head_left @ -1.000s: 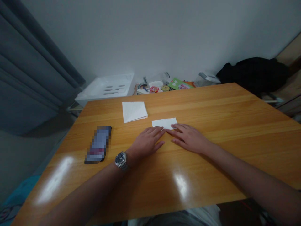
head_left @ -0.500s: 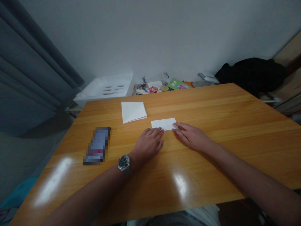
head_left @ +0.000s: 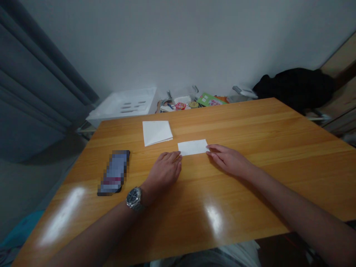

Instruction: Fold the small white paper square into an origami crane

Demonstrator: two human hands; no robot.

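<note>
A small folded white paper strip [head_left: 193, 147] lies flat on the wooden table [head_left: 250, 126]. My left hand [head_left: 163, 172], with a wristwatch on its wrist, rests palm down with its fingertips at the strip's left near corner. My right hand [head_left: 228, 160] lies flat, fingers stretched out, its fingertips touching the strip's right end. Neither hand holds anything.
A second folded white sheet [head_left: 156, 132] lies farther back on the left. A dark phone [head_left: 114, 172] sits left of my left hand. Behind the table are a white plastic tray [head_left: 124, 105], assorted small clutter [head_left: 191, 102] and a black bag [head_left: 294, 87]. A curtain hangs at left.
Both hands slid apart along the near edge of the strip, the left going left and the right going right, uncovering more of the paper.
</note>
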